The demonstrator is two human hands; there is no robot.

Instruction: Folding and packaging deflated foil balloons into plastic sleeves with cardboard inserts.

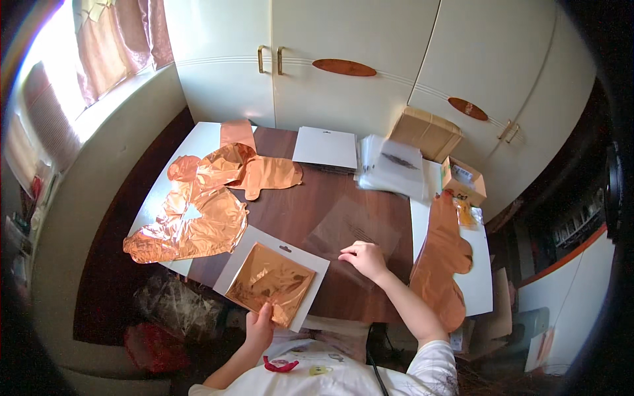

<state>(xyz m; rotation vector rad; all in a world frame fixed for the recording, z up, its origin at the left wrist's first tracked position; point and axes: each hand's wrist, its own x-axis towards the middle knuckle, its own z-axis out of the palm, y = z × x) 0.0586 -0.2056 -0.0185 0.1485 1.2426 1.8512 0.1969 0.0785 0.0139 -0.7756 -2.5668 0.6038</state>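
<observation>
My left hand (260, 325) grips the lower edge of a white hanging card (310, 261), with the thumb pressing on the folded copper foil balloon (271, 277) that lies on it. The card has a slot near its top edge and is held over the table's front edge. Over the lower part of a clear plastic bag (350, 224) is my right hand (364, 259), its fingers curled and pressed together. Whether those fingers pinch the bag's edge is too fine to make out. The bag lies on the brown tabletop.
Flat copper foil balloons (198, 218) cover the table's left side; another foil balloon (439, 264) hangs over the right front. White cards (325, 146), a stack of clear bags (394, 168), a cardboard box (426, 132) and a small open box (465, 178) stand along the back, before white cupboards (350, 33).
</observation>
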